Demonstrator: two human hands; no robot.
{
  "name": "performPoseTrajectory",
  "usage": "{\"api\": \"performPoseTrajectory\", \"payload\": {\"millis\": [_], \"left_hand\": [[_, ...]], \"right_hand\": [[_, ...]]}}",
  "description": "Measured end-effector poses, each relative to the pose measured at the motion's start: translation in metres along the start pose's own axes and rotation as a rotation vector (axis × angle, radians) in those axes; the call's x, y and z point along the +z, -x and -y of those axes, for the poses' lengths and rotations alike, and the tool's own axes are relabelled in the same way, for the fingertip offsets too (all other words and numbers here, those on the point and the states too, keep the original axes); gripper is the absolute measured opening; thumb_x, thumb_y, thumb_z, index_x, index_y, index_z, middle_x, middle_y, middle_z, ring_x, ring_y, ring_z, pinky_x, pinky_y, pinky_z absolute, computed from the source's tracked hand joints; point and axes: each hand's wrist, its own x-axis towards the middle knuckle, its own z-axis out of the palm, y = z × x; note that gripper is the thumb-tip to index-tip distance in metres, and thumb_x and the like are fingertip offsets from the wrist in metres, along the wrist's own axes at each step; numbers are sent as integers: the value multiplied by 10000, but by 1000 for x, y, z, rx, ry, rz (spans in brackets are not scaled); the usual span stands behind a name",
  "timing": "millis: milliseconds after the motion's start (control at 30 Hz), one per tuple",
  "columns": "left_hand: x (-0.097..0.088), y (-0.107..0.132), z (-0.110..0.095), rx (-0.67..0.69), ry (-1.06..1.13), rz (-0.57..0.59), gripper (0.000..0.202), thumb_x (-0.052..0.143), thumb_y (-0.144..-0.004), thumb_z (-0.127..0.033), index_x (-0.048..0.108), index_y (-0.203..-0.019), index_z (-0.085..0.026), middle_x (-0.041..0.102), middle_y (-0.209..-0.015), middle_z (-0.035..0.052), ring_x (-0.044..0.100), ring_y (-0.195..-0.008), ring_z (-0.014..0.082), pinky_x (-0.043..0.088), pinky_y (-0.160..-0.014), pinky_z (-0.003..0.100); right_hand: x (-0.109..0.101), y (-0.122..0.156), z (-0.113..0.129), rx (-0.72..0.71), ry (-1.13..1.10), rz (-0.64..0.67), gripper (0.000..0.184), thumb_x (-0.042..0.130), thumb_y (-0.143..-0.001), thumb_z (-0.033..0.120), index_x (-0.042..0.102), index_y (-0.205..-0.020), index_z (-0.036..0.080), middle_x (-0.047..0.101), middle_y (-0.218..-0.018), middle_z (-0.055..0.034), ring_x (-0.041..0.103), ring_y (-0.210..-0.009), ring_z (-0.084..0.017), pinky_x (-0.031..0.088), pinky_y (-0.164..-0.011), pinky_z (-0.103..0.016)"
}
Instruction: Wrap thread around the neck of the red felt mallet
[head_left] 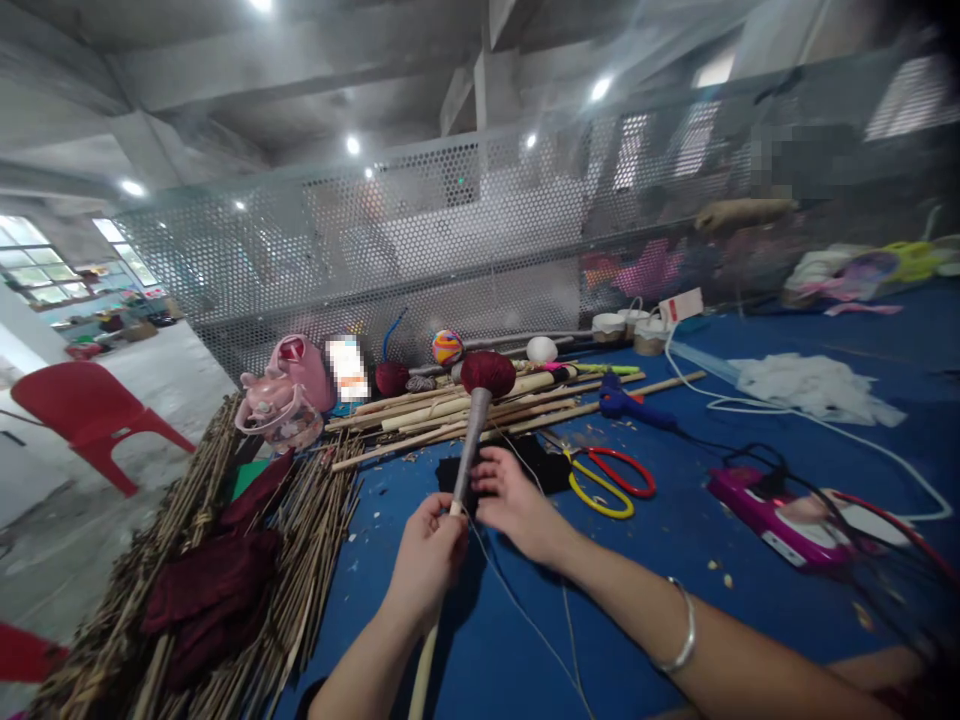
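My left hand [429, 555] is closed round a pale wooden stick [424, 668], which slants up and away from me. Grey thread is wound tightly over the stick's upper part [472, 435], and a dark red yarn ball [488, 373] caps its far end. Just right of the wrapped part, my right hand [521, 508] has its fingers apart and slightly curled; whether they touch the stick is unclear. A loose grey thread [517, 604] trails from near my left fingers toward the front edge. Beyond my right hand lies black cloth [551, 470], with scissors [611, 480] with red and yellow handles alongside.
Wooden sticks [420, 425] lie across the blue table [637, 610]. A blue glue gun [634, 405] and a magenta power strip [780, 520] with cables are on the right. Bundled twigs [315, 570] and maroon cloth [214, 595] occupy the left. A perforated metal screen [420, 240] stands behind.
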Motion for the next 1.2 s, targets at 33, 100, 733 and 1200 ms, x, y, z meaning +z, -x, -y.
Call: {"api": "performPoseTrajectory", "payload": {"millis": [33,100,733,1200], "left_hand": [[1,1,0,5,-9,1,222,570,-680,-333,468,-824,-199,355,-458,-102,197,-319,17,117,-305,131],[2,1,0,22,-27,-2,187,550,-667,-269,487,-825,-191,353,-443,-102,207,-317,20,137,-309,133],[1,-1,-2,91,60,-45,388,661,-639,-455,439,-776,-167,553,-537,-42,323,-314,16,195,-296,133],[11,3,9,257,-137,-140,360,499,-769,-482,482,-629,-151,476,-444,-37,397,-344,46,279,-353,160]], "right_hand": [[6,3,-6,80,-48,94,635,526,-524,40,309,-1094,218,481,-965,-37,537,-804,-138,449,-654,-253],[11,5,-13,167,-117,195,699,498,-490,19,286,-1125,222,502,-917,-11,539,-693,-106,426,-565,-216],[-1,3,5,293,-100,196,267,596,-703,403,484,-688,161,317,-396,105,171,-322,-18,91,-332,-178],[-8,-2,1,181,-125,304,325,614,-706,429,539,-807,129,324,-412,104,194,-320,-26,101,-325,-187]]}}
